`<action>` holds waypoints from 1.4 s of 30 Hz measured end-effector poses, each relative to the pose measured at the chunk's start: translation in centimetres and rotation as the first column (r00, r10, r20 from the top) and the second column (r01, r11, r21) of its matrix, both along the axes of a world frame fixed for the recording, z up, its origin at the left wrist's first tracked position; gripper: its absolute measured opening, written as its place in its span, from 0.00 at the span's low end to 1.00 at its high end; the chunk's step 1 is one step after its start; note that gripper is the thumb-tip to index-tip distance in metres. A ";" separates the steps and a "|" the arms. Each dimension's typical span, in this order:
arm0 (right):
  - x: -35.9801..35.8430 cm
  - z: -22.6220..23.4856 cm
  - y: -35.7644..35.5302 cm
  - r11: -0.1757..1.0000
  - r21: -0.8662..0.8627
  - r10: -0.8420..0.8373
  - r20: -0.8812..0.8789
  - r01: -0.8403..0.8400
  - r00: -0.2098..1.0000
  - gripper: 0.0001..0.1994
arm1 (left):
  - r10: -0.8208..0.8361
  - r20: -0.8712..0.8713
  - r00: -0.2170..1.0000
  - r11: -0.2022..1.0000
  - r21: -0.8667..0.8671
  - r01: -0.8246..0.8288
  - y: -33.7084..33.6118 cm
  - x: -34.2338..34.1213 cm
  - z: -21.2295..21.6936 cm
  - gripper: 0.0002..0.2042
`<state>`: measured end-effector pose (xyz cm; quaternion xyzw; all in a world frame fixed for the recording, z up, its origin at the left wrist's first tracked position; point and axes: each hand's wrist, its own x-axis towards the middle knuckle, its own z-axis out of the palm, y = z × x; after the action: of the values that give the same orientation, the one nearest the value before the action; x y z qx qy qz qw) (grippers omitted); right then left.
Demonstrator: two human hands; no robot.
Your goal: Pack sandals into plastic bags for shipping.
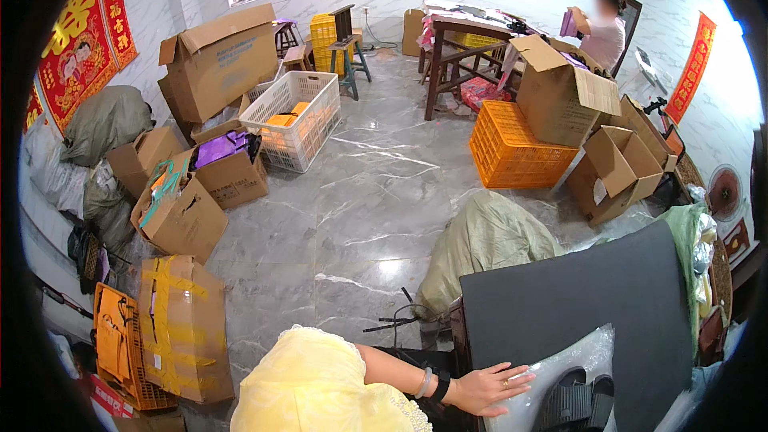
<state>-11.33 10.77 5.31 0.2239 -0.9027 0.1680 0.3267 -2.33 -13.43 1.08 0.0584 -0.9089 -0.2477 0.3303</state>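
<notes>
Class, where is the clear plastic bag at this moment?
In the head view, the clear plastic bag lies at lower right on the dark grey surface, under the outstretched hand, by the dark slippers.

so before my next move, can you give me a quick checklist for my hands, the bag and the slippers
1. Left hand on the clear plastic bag: ok, palm down with fingers spread.
2. Right hand placed: cannot tell, it is out of view.
3. Bag lying on the dark grey work surface: ok.
4. Both dark slippers there: ok, side by side near the lower edge of the view.
5. Slippers inside the bag: cannot tell, they may only be lying on it.
6. Other person away from the work surface: ok, across the room.
</notes>
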 end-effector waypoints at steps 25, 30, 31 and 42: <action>-0.2 1.2 -0.4 1.000 -0.029 0.004 0.094 -0.002 0.996 0.34 | 0.077 0.150 0.986 0.992 -0.110 -0.060 -0.7 0.6 3.2 0.28; 0.0 1.5 -0.5 0.999 -0.029 0.023 0.124 -0.020 0.992 0.32 | 0.096 0.167 0.981 0.989 -0.130 -0.075 -0.8 0.9 3.4 0.29; 0.0 1.2 -0.2 1.000 -0.017 0.024 0.137 -0.022 0.990 0.32 | 0.074 0.172 0.982 0.991 -0.126 -0.053 -0.7 0.9 3.4 0.29; -0.8 0.0 -0.1 0.994 -0.095 -0.019 0.278 0.047 0.960 0.36 | 0.052 0.225 0.973 0.985 -0.169 -0.014 -1.2 0.1 3.4 0.29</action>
<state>-12.10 10.63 5.33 0.1665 -0.9335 0.2374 0.2110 -2.20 -14.66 4.43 0.0739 -0.9572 -0.1569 0.2315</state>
